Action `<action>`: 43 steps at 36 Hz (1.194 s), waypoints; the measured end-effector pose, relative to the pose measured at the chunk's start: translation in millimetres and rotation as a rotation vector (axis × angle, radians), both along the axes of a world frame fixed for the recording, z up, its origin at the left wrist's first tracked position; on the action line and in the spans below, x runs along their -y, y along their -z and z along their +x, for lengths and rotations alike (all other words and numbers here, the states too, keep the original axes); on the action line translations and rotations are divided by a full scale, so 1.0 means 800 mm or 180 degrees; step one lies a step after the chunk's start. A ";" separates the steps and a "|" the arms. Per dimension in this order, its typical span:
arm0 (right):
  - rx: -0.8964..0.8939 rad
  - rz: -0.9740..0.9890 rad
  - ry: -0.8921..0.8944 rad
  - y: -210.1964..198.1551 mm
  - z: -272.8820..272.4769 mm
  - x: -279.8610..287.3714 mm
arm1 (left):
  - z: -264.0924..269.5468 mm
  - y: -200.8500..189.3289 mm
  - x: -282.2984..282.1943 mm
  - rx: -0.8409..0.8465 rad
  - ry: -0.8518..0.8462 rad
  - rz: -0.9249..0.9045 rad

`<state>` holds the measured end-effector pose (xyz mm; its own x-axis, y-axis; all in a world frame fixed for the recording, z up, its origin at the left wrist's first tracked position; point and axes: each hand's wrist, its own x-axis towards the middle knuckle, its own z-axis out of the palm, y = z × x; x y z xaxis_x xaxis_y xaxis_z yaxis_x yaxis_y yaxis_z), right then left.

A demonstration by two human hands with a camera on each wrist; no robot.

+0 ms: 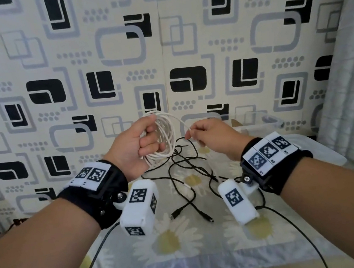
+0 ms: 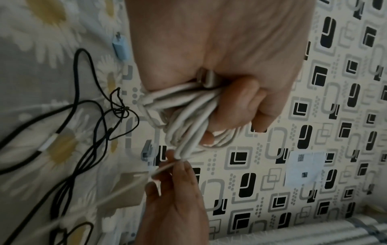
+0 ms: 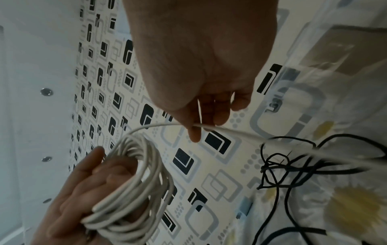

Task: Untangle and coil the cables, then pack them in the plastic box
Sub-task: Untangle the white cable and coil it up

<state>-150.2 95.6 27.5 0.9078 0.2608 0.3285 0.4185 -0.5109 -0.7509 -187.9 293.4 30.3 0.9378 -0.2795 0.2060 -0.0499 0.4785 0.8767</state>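
My left hand (image 1: pixel 151 137) is raised above the table and grips a white cable (image 1: pixel 166 135) wound into a coil of several loops. The same coil (image 2: pixel 188 116) fills my left hand's (image 2: pixel 230 106) curled fingers in the left wrist view. My right hand (image 1: pixel 194 134) pinches the coil's free strand just to its right, and that strand (image 3: pixel 230 131) trails down to the table. Thin black cables (image 1: pixel 188 171) lie tangled on the cloth below both hands. A clear plastic box (image 1: pixel 254 122) stands at the back right.
A daisy-print tablecloth (image 1: pixel 171 238) covers the table, whose front edge is near me. The patterned wall (image 1: pixel 92 66) rises right behind it. A grey curtain (image 1: pixel 348 85) hangs at the right. Black wrist-camera leads drop over the front edge.
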 end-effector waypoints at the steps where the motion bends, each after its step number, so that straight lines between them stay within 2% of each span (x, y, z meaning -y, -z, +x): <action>1: -0.0108 -0.0019 -0.0074 0.001 -0.001 -0.003 | -0.002 0.000 0.002 -0.0013 0.0076 -0.0052; 4: -0.0387 0.0125 -0.0396 0.007 -0.006 -0.016 | -0.007 0.000 0.009 -0.0023 0.0314 -0.0183; 7: -0.0759 0.0980 -0.0890 0.013 -0.012 -0.033 | -0.010 0.001 0.016 0.0011 0.0474 -0.0275; 10: -0.0811 0.1303 -0.1191 0.017 -0.021 -0.047 | -0.009 0.004 0.022 -0.0037 0.0661 -0.0468; 14: -0.0596 0.1413 -0.0881 0.021 -0.019 -0.052 | 0.001 0.008 0.024 -0.0084 0.0826 -0.0599; 17: -0.0314 0.1350 -0.0707 0.021 -0.017 -0.054 | 0.008 0.009 0.027 -0.0130 0.0743 -0.0585; 23: -0.0027 0.1319 -0.0157 0.018 0.007 -0.059 | 0.032 0.007 0.036 -0.0326 0.0296 -0.0475; 27: 0.0036 0.1352 0.0105 0.012 0.034 -0.057 | 0.058 0.004 0.033 -0.0347 -0.0263 -0.0108; 30: 0.0378 0.1036 0.0365 0.006 0.056 -0.056 | 0.079 -0.004 0.029 -0.0373 -0.0486 0.0188; 35: 0.0744 0.0743 0.0613 -0.002 0.090 -0.061 | 0.111 -0.015 0.032 -0.0351 -0.0661 0.0356; 38: 0.0692 0.0718 0.0567 -0.005 0.103 -0.063 | 0.129 -0.012 0.039 -0.0318 -0.0902 0.0316; 43: 0.0051 0.0720 0.0250 -0.009 0.128 -0.051 | 0.165 0.004 0.038 -0.0353 -0.0993 0.0015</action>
